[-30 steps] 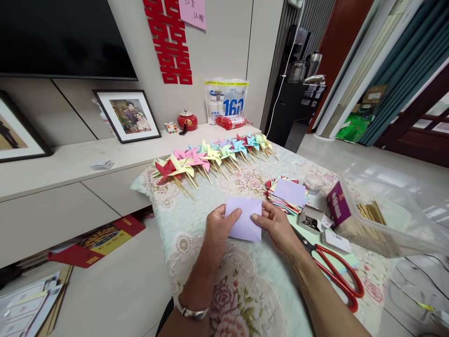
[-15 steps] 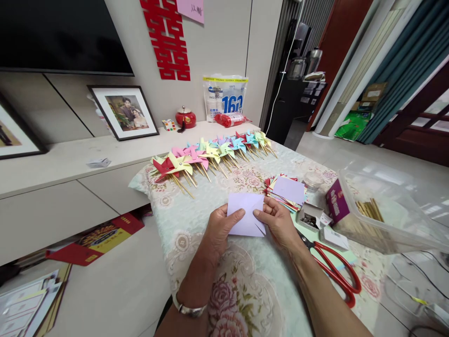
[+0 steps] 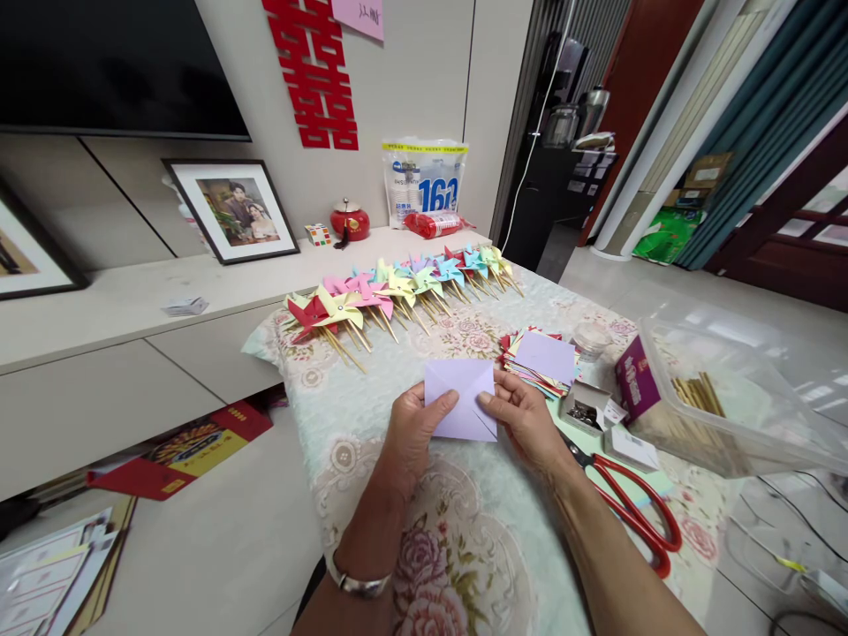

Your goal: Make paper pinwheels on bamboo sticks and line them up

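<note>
Both hands hold a lilac square of paper (image 3: 459,397) with cut lines, a little above the flowered tablecloth (image 3: 464,548). My left hand (image 3: 414,433) pinches its left edge with the thumb on top. My right hand (image 3: 523,420) grips the right edge, thumb pressed on the sheet. A stack of coloured paper squares (image 3: 540,362) lies just right of the held sheet. A row of finished paper pinwheels (image 3: 397,291) on wooden sticks runs along the far side of the table.
Red-handled scissors (image 3: 629,512) lie by my right forearm. A small open box of pins (image 3: 586,411), a purple box (image 3: 632,380) and a clear plastic tub with wooden sticks (image 3: 715,397) stand at the right. A low cabinet with framed photos (image 3: 231,212) runs behind.
Both hands have lifted the lilac sheet slightly away from me and kept hold of it. The view has tipped down a little.
</note>
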Demonstrator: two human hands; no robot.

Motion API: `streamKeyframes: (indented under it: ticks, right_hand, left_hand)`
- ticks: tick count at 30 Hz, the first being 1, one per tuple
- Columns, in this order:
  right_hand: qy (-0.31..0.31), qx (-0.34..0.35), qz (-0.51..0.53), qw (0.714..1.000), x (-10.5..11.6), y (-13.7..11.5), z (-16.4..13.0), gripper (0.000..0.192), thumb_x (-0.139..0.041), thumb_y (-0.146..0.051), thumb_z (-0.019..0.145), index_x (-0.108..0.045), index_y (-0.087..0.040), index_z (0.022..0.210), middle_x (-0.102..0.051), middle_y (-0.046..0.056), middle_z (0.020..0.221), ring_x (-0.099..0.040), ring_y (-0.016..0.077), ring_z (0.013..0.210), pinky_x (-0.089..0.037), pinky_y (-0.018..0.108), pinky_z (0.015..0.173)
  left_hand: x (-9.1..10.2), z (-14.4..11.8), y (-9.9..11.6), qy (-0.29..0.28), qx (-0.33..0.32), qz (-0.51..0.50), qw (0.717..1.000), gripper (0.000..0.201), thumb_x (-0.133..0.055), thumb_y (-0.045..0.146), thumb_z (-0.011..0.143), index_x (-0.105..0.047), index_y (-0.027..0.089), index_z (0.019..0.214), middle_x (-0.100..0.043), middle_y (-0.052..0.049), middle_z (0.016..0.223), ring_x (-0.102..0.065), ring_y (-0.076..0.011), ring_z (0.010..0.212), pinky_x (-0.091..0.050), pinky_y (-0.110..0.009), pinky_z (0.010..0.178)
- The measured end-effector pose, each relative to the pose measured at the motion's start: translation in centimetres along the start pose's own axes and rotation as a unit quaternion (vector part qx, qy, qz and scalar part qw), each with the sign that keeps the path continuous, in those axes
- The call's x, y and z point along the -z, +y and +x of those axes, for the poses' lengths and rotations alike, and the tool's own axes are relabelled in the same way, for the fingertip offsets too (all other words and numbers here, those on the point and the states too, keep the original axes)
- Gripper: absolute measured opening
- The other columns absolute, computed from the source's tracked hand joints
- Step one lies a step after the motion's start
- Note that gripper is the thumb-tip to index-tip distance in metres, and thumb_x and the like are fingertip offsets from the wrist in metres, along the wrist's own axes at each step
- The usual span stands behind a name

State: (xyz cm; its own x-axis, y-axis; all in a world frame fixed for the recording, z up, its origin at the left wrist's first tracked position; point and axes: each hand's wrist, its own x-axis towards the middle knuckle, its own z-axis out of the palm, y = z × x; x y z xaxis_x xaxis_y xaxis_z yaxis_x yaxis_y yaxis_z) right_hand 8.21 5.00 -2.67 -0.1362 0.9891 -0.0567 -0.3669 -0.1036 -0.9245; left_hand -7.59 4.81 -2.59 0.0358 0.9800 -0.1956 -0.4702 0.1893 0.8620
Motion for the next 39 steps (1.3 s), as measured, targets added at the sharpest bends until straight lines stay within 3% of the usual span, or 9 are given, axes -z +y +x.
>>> streamKeyframes:
  ticks: [10,14,16,19,23,26,33,39]
  right_hand:
    - [0.011,0.001,-0.007,1.000,0.1,0.6,0.2,0.049,-0.087,-0.029,0.064,-0.070,-0.020,0.110,-0.078,0.005,0.086,-0.072,0.0216,0.070,-0.055,0.035,0.070]
    - [0.029,0.057,-0.092,0.994,0.2,0.8,0.4,0.050,-0.082,-0.026,0.069,-0.067,-0.021,0.116,-0.076,0.004,0.093,-0.069,0.0189,0.076,-0.054,0.032,0.072]
    - [0.064,0.115,-0.176,0.976,0.3,0.8,0.4,0.055,-0.080,-0.024,0.069,-0.065,-0.023,0.122,-0.072,0.005,0.102,-0.066,0.0188,0.080,-0.053,0.032,0.072]
    - [0.097,0.213,-0.303,0.924,0.6,0.4,0.3,0.058,-0.077,-0.022,0.073,-0.062,-0.025,0.129,-0.067,0.007,0.110,-0.062,0.0209,0.088,-0.052,0.034,0.073]
    - [0.061,0.324,-0.410,0.850,0.7,-0.3,0.0,0.027,-0.070,-0.019,0.082,-0.072,-0.027,0.108,-0.063,0.007,0.101,-0.060,0.0221,0.091,-0.051,0.035,0.074]
    - [0.004,0.355,-0.446,0.821,0.6,-0.4,-0.2,0.016,-0.066,-0.015,0.086,-0.074,-0.026,0.095,-0.060,0.006,0.093,-0.060,0.0213,0.090,-0.049,0.035,0.076]
    - [-0.069,0.355,-0.467,0.807,0.6,0.0,-0.3,0.022,-0.060,-0.015,0.092,-0.075,-0.029,0.101,-0.059,0.005,0.092,-0.060,0.0196,0.086,-0.048,0.033,0.074]
    - [-0.088,0.322,-0.459,0.823,0.7,-0.2,-0.3,0.013,-0.063,-0.018,0.091,-0.073,-0.024,0.094,-0.060,0.005,0.089,-0.060,0.0197,0.085,-0.048,0.033,0.075]
  left_hand:
    - [-0.1,0.0,0.0,-0.016,0.003,0.007,1.000,0.050,-0.090,0.034,0.058,-0.076,0.009,0.098,-0.078,-0.008,0.079,-0.068,-0.0182,0.064,-0.054,-0.028,0.064]
    - [0.0,0.2,-0.2,-0.005,0.004,0.004,1.000,0.048,-0.090,0.031,0.058,-0.075,0.009,0.098,-0.079,-0.008,0.080,-0.068,-0.0180,0.063,-0.054,-0.029,0.063]
    - [0.1,0.3,-0.3,0.005,0.002,0.005,1.000,0.047,-0.089,0.031,0.058,-0.075,0.010,0.098,-0.079,-0.008,0.082,-0.069,-0.0194,0.065,-0.055,-0.030,0.066]
    - [0.3,0.4,-0.4,0.029,-0.008,0.002,1.000,0.048,-0.090,0.031,0.057,-0.076,0.010,0.098,-0.080,-0.009,0.087,-0.071,-0.0212,0.071,-0.055,-0.032,0.070]
    - [0.6,0.6,-0.5,0.038,-0.008,-0.015,0.999,0.047,-0.090,0.030,0.057,-0.076,0.011,0.098,-0.080,-0.009,0.086,-0.070,-0.0197,0.069,-0.054,-0.030,0.070]
    - [0.7,0.6,-0.5,0.030,-0.006,-0.025,0.999,0.046,-0.090,0.030,0.058,-0.075,0.010,0.097,-0.079,-0.008,0.082,-0.069,-0.0185,0.065,-0.053,-0.029,0.067]
    - [0.8,0.6,-0.7,0.021,-0.015,-0.005,1.000,0.043,-0.087,0.031,0.062,-0.075,0.009,0.098,-0.079,-0.008,0.086,-0.069,-0.0195,0.074,-0.052,-0.030,0.073]
    - [1.1,0.7,-1.0,0.015,-0.012,0.049,0.999,0.032,-0.081,0.030,0.068,-0.073,0.011,0.092,-0.070,-0.002,0.068,-0.056,-0.0116,0.057,-0.041,-0.022,0.054]
